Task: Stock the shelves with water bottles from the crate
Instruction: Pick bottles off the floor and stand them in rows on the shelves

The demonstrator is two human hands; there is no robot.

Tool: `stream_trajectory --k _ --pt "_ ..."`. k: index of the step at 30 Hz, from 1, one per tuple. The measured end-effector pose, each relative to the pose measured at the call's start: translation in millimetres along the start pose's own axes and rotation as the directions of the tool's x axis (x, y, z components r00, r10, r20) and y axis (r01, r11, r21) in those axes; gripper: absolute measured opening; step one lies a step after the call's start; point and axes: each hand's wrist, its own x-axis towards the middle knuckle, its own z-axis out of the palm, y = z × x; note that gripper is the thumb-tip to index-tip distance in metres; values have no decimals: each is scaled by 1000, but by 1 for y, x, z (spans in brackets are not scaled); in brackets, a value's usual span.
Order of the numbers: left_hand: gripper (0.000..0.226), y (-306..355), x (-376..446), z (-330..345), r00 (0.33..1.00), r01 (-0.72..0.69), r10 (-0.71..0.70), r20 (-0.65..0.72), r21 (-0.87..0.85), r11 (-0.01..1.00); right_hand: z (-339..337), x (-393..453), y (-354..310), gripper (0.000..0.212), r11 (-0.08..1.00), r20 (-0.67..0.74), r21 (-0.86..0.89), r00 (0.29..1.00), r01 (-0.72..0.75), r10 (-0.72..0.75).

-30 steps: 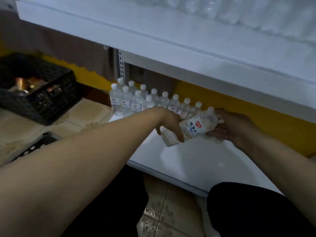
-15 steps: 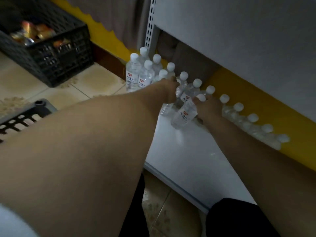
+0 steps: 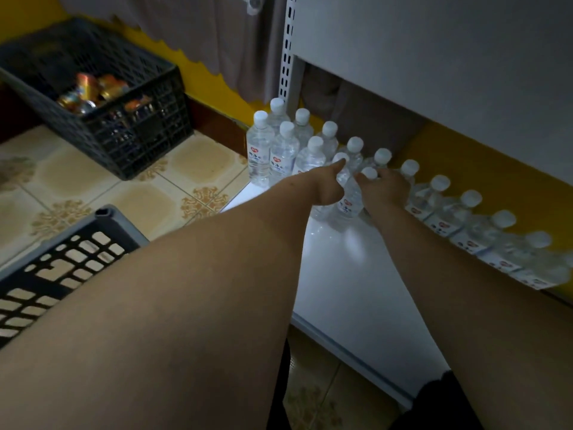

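- Centre of frame: we were setting a water bottle (image 3: 352, 197) upright on the white shelf (image 3: 356, 290), in front of the stocked bottles (image 3: 288, 150).
- The left hand (image 3: 325, 186) curled its fingers around the bottle's left side; the right hand (image 3: 383, 189) pinched it near the cap.
- We judged the placing step nearly done; next we needed to release, check that it stood, then reach to the crate (image 3: 62, 268) at lower left.
- Upper left: a second black crate (image 3: 136, 119) held cans.
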Motion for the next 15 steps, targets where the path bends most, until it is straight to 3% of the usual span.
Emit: stream_trajectory --k 4,8,10,13,15 --pt "81 -2 1 -2 997 66 -59 45 -164 984 -2 7 7 35 989 74 133 996 -58 48" --pt "101 -3 -1 -1 990 124 -107 97 -188 974 -2 2 9 44 994 102 84 993 -70 62" --pt "97 0 -6 1 990 124 -111 83 -182 976 -7 -1 10 47 997 131 41 989 -69 64" --pt "62 8 -18 3 991 127 -129 36 54 990 -25 -10 16 45 997 122 8 989 -80 78" --pt "54 16 -27 7 991 105 -122 48 266 958 -45 -18 23 40 997 135 24 989 -71 67"
